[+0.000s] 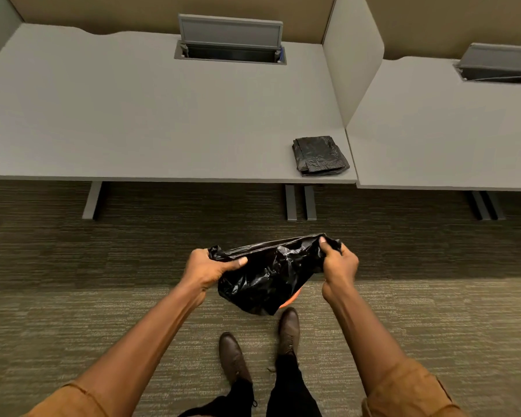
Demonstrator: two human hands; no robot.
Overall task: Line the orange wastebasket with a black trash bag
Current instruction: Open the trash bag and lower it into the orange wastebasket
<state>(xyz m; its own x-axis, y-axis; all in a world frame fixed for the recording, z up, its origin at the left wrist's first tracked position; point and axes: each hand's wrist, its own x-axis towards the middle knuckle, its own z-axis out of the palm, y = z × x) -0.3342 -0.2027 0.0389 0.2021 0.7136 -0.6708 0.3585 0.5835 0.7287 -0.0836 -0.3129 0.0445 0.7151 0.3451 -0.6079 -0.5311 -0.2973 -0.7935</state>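
Black trash bag (268, 275) hung stretched between both hands above a carpeted floor (73, 311), its mouth pulled wide and its crinkled, glossy film sagging below the two grips. The left hand (206, 267) was closed on the bag's left rim, thumb pressed over the plastic; the right hand (339, 261) pinched the right rim, fingers curled tight around a bunched edge. Just beneath the bag, between the grips and the person's brown shoes (289, 329), a thin sliver of the orange wastebasket (291, 299) showed; the rest was hidden by the bag, so whether the bag reached inside it could not be told.

The carpet was olive-grey with a fine striped weave. Beyond the grips stood a smooth, matte grey desk (133, 115) with a raised cable hatch (230, 40) at its back edge. On the desk's near right corner, farther out than the right grip, lay a flat folded stack of black bags (319, 155). A pale divider panel (355, 55) separated this desk from a second one to the right.
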